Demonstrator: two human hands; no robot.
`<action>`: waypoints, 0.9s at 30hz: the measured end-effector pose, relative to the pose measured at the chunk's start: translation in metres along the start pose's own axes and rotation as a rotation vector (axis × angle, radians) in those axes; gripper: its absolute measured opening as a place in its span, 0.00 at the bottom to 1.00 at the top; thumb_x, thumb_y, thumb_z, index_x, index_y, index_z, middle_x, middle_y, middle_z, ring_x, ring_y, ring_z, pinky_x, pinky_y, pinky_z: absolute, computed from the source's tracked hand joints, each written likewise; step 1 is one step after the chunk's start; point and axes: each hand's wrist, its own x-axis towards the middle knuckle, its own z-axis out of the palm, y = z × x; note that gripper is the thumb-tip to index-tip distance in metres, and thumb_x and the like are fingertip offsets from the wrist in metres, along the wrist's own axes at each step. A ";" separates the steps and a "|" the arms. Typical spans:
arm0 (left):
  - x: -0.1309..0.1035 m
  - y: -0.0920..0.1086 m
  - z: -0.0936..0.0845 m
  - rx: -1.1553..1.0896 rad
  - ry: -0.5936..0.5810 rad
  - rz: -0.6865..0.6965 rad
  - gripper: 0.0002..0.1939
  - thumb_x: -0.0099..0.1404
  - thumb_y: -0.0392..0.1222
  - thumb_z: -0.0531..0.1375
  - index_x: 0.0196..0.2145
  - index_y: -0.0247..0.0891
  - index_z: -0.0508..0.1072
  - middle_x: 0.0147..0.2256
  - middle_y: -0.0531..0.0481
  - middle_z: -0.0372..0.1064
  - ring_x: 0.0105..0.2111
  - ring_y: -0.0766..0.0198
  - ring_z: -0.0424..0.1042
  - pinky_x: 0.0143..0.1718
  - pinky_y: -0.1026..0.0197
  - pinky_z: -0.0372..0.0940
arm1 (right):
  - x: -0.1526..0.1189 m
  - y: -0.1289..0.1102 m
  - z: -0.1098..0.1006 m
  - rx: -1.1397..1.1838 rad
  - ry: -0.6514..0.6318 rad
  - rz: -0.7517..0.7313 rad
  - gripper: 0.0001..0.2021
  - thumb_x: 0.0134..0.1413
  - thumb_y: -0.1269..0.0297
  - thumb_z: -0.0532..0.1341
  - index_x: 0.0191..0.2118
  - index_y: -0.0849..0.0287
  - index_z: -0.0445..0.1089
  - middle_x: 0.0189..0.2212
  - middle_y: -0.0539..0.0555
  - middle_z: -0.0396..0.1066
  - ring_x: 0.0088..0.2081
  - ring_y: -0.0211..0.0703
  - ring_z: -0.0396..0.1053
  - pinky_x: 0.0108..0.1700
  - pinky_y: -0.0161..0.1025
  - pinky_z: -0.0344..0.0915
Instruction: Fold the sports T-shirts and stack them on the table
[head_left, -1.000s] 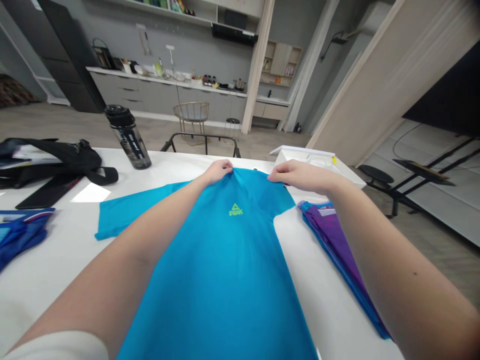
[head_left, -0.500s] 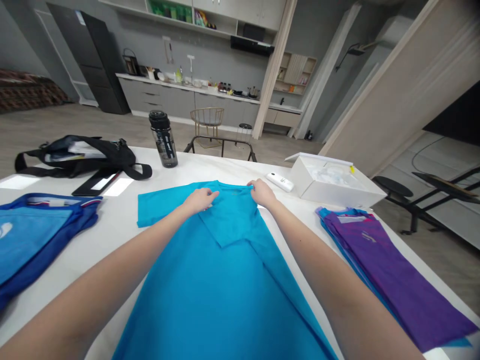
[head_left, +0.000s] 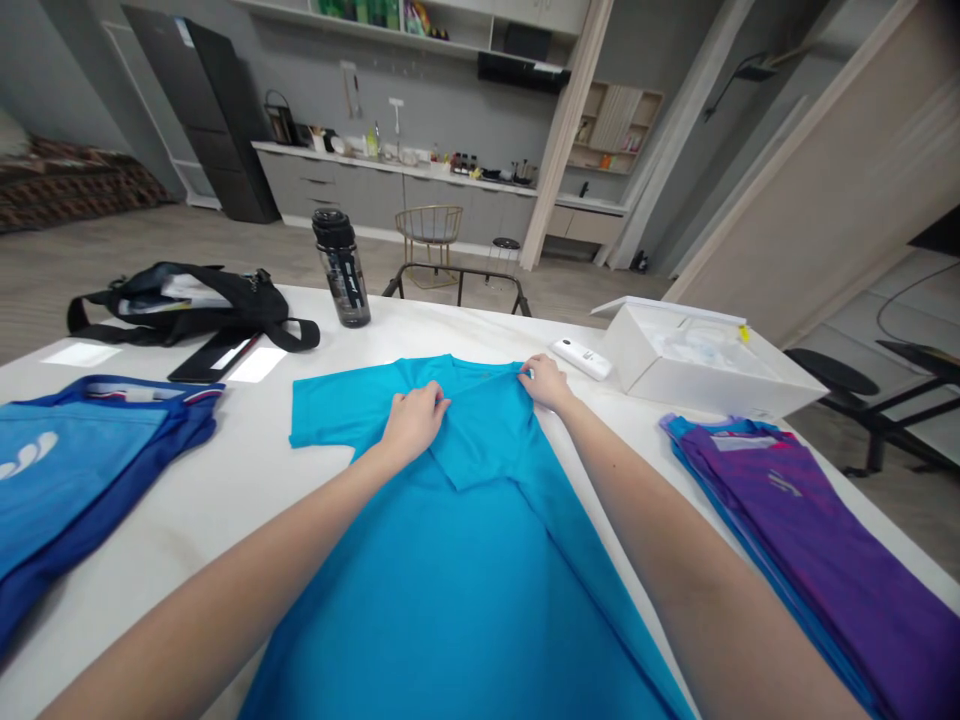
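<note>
A turquoise T-shirt (head_left: 450,590) lies on the white table in front of me. Its right side is folded inward, with that sleeve lying over the chest, while the left sleeve stretches out flat. My left hand (head_left: 416,418) pinches the fabric just below the collar, fingers closed. At the right shoulder corner, near the neckline, my right hand (head_left: 545,382) grips the shirt's edge between thumb and fingers.
Blue shirts (head_left: 82,450) lie at the left and a folded purple shirt (head_left: 810,540) at the right. Behind stand a black bag (head_left: 187,305), a bottle (head_left: 343,270), a white remote-like device (head_left: 581,358) and an open white box (head_left: 697,360).
My left hand has closed on the fabric below the collar and moved slightly right. My right hand keeps its hold at the shoulder. The whole view has shifted a little.
</note>
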 end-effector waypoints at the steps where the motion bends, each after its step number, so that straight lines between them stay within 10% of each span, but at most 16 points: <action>1: 0.002 0.001 -0.003 -0.050 0.016 -0.007 0.11 0.75 0.48 0.51 0.45 0.42 0.69 0.38 0.46 0.75 0.41 0.52 0.75 0.45 0.54 0.62 | 0.002 0.000 -0.002 0.022 0.023 0.005 0.11 0.62 0.61 0.58 0.45 0.56 0.74 0.57 0.59 0.67 0.59 0.55 0.61 0.57 0.54 0.63; 8: 0.042 -0.010 -0.016 -0.286 0.110 -0.068 0.09 0.71 0.48 0.56 0.43 0.43 0.72 0.26 0.51 0.69 0.30 0.54 0.72 0.36 0.58 0.61 | 0.021 -0.006 -0.014 0.052 0.111 0.049 0.12 0.60 0.62 0.57 0.44 0.58 0.75 0.54 0.60 0.68 0.56 0.54 0.64 0.57 0.50 0.61; 16: 0.083 -0.057 0.014 -0.227 -0.019 -0.187 0.08 0.67 0.45 0.61 0.40 0.40 0.75 0.36 0.45 0.76 0.38 0.53 0.73 0.41 0.57 0.64 | 0.026 -0.008 0.013 -0.008 -0.004 0.176 0.12 0.63 0.60 0.56 0.46 0.56 0.74 0.54 0.62 0.67 0.56 0.59 0.63 0.56 0.59 0.61; 23: 0.046 -0.029 0.008 0.139 0.170 0.067 0.16 0.73 0.43 0.53 0.54 0.38 0.70 0.52 0.36 0.69 0.53 0.45 0.67 0.49 0.48 0.61 | -0.008 -0.012 0.013 0.021 0.140 0.083 0.15 0.67 0.59 0.55 0.55 0.56 0.68 0.56 0.63 0.65 0.58 0.58 0.61 0.56 0.55 0.60; 27: 0.006 0.000 0.004 0.171 0.015 0.347 0.15 0.73 0.42 0.52 0.55 0.42 0.70 0.53 0.41 0.69 0.52 0.50 0.67 0.49 0.51 0.61 | -0.056 -0.022 0.005 0.077 0.055 -0.072 0.12 0.66 0.58 0.56 0.49 0.55 0.72 0.50 0.59 0.69 0.50 0.50 0.68 0.51 0.43 0.62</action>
